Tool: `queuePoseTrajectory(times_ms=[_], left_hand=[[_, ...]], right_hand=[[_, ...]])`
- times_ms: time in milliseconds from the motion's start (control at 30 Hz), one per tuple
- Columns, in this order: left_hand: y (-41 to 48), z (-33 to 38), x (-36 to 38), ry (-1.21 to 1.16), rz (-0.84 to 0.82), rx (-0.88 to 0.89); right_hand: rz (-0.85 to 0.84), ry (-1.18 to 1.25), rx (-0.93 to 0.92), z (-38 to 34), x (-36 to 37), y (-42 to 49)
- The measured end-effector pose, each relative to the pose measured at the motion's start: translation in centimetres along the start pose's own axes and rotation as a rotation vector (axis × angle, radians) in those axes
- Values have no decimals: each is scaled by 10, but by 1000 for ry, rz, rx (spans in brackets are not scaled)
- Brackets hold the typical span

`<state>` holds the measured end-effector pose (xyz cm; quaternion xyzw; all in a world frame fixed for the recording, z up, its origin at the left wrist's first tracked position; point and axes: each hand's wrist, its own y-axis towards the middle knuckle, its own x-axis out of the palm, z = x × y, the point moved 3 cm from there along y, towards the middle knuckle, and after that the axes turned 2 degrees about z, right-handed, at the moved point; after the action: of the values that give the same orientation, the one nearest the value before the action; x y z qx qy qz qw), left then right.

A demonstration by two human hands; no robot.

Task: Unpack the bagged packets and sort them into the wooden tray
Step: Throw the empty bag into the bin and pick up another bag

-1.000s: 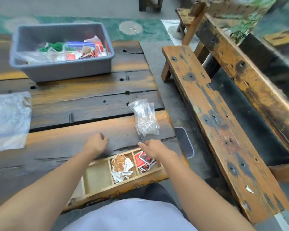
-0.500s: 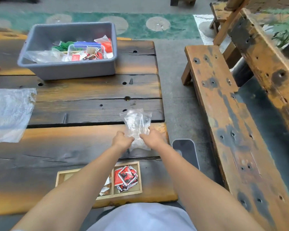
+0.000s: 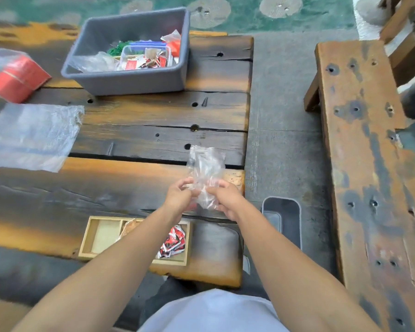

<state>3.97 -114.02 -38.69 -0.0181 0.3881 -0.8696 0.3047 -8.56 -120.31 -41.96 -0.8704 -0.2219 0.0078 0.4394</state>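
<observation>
Holding one clear plastic bag (image 3: 205, 173) above the table's right edge, I have both hands on its lower part: my left hand (image 3: 180, 200) pinches the left side, my right hand (image 3: 225, 200) pinches the right. The bag's long axis runs away from me, its free end pointing toward the far edge; I cannot tell what is inside.

One wooden tray (image 3: 88, 238) lies at the near edge of the wooden table (image 3: 134, 185), long axis left to right. I count three compartments: the left bare, the middle partly hidden by my left forearm, the right holding red-and-white packets (image 3: 174, 243).

One grey tub (image 3: 130, 80) of mixed packets sits at the far edge. One flat empty bag (image 3: 31, 135) lies at the left edge, with one bagged red pack (image 3: 15, 77) beyond it. One grey bin (image 3: 283, 219) stands on the floor beside the near right corner.
</observation>
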Motion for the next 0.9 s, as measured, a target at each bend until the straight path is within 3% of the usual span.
queuePoseTrajectory(times_ms=[133,400,600,900], left_hand=[[-18,-1,47,112,-78,72],[-18,-70,192,545,-322,80],[28,-163,278,813,-285,66],[134,-293,339,1038,-188,42]], right_hand=[[31,258,20,16,-48,-12],[329,511,90,98,-181,-39],[464,674,270,189,-242,0],[439,825,473,312,-279,122]])
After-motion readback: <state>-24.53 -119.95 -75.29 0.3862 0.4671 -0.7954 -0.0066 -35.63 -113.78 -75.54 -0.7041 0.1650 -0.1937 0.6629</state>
